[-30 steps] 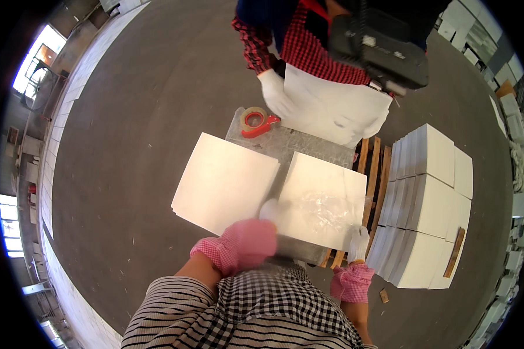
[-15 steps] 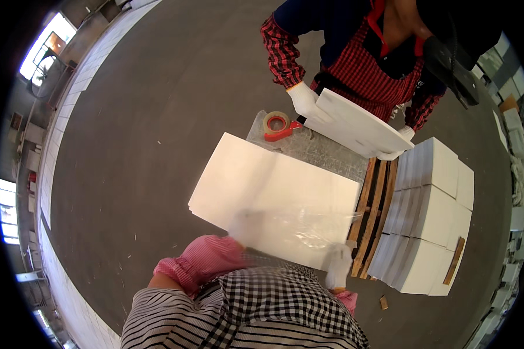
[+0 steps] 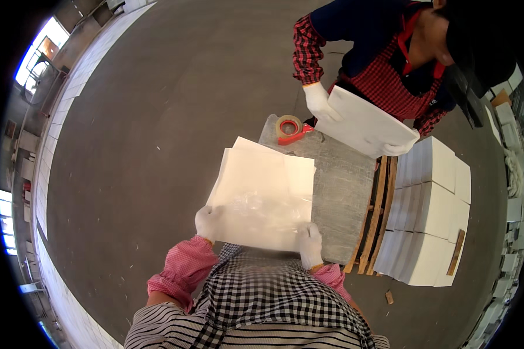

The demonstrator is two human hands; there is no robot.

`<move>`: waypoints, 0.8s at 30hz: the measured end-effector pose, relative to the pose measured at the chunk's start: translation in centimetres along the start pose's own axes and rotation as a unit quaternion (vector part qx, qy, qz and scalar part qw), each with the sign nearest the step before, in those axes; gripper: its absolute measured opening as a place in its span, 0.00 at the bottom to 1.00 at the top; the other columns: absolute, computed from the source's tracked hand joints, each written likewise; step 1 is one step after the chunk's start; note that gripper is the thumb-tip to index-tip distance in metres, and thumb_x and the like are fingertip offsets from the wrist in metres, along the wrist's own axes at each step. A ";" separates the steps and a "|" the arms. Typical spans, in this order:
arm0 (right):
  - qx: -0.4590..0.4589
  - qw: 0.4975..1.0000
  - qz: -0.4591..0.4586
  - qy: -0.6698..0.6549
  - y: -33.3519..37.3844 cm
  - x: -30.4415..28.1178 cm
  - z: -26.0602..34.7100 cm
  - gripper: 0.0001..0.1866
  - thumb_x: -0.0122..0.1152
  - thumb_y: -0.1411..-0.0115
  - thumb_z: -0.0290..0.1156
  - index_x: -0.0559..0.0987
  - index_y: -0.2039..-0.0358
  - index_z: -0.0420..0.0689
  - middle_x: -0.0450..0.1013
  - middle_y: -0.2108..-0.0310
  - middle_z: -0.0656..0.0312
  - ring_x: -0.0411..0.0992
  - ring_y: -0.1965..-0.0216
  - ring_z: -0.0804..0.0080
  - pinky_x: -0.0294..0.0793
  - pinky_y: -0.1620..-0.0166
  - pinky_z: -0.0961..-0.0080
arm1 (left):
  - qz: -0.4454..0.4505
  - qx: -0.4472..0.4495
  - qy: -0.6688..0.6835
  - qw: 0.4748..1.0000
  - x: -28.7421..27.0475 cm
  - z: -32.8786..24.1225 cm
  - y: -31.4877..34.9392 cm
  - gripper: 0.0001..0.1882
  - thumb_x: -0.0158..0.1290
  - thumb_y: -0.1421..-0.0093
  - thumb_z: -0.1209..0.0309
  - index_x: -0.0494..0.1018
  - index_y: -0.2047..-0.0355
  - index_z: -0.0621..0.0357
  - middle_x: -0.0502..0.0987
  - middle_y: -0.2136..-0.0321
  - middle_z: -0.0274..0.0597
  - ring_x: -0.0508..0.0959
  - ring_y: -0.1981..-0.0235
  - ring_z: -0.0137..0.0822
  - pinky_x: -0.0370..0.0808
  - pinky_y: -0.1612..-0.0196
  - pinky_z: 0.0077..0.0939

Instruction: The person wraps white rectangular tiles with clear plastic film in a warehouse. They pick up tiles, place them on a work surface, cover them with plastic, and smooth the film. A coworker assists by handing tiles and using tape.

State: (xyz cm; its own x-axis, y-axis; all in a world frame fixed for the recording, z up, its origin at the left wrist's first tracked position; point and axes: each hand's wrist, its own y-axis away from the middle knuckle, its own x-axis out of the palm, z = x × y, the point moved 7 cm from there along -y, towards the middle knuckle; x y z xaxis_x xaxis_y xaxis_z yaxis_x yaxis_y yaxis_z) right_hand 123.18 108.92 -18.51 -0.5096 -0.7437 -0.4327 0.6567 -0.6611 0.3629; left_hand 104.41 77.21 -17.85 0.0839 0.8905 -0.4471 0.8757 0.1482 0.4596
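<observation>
In white gloves, my left hand (image 3: 206, 223) and my right hand (image 3: 310, 244) grip opposite sides of some flat white sheets (image 3: 256, 186), near my apron. Glossy reflections show a clear plastic film (image 3: 250, 202) over their near part. The fingers of both hands are closed round the edges, partly hidden. Beneath, further white sheets (image 3: 301, 174) stick out at a slightly different angle. The sheets overhang the left side of a scuffed grey tabletop (image 3: 343, 198). A red tape dispenser (image 3: 294, 131) with a roll of tape lies at its far end.
Across the table a co-worker in white gloves holds a white board (image 3: 364, 119) tilted. A wooden pallet (image 3: 378, 215) stands right of the table, beside tall stacks of white sheets (image 3: 431, 203) with a wood strip (image 3: 456, 252). A small wood piece (image 3: 389, 297) lies on the grey floor.
The white sheets, earlier lying wide across the table, now look narrower and sit further left, baring the tabletop's right side. My left hand has moved left; my right hand also moved left.
</observation>
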 end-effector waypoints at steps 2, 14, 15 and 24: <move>0.017 1.000 -0.014 -0.014 0.2 -0.6 0.1 0.12 0.56 0.31 0.33 0.81 0.55 0.41 0.80 0.60 0.43 0.79 0.57 0.51 0.76 0.51 0.59 | 0.015 -0.006 -0.034 0.999 0.5 -0.5 0.0 0.16 0.62 0.37 0.65 0.81 0.65 0.73 0.83 0.74 0.42 0.80 0.74 0.31 0.77 0.71 0.30; 0.080 0.977 -0.197 -0.004 4.0 -18.6 -5.8 0.12 0.53 0.30 0.31 0.79 0.58 0.36 0.76 0.63 0.57 0.72 0.59 0.70 0.73 0.52 0.70 | 0.239 -0.053 0.034 0.969 18.4 -4.8 8.6 0.20 0.63 0.36 0.60 0.80 0.60 0.69 0.84 0.71 0.45 0.83 0.72 0.37 0.79 0.69 0.33; 0.054 0.975 -0.214 -0.009 4.4 -20.2 -5.8 0.12 0.53 0.30 0.32 0.79 0.59 0.36 0.75 0.64 0.58 0.72 0.60 0.70 0.73 0.52 0.70 | 0.246 -0.056 -0.009 0.967 19.9 -6.1 10.0 0.20 0.63 0.36 0.59 0.80 0.60 0.69 0.84 0.71 0.46 0.83 0.72 0.38 0.79 0.69 0.33; 0.060 0.965 -0.255 -0.001 2.6 -27.9 -15.0 0.11 0.55 0.30 0.33 0.77 0.62 0.37 0.74 0.68 0.62 0.70 0.64 0.73 0.73 0.57 0.71 | 0.294 0.033 -0.070 0.953 29.5 -4.9 13.6 0.19 0.64 0.36 0.59 0.80 0.63 0.68 0.84 0.71 0.47 0.83 0.72 0.37 0.79 0.67 0.34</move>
State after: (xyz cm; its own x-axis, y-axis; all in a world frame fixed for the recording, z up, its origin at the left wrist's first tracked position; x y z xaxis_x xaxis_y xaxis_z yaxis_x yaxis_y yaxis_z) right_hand 147.45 129.47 -17.82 -0.7505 -0.3193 -0.5786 0.2517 -0.9476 0.1965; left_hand 116.46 107.64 -21.06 0.6270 0.7452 -0.2268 0.6855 -0.3895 0.6152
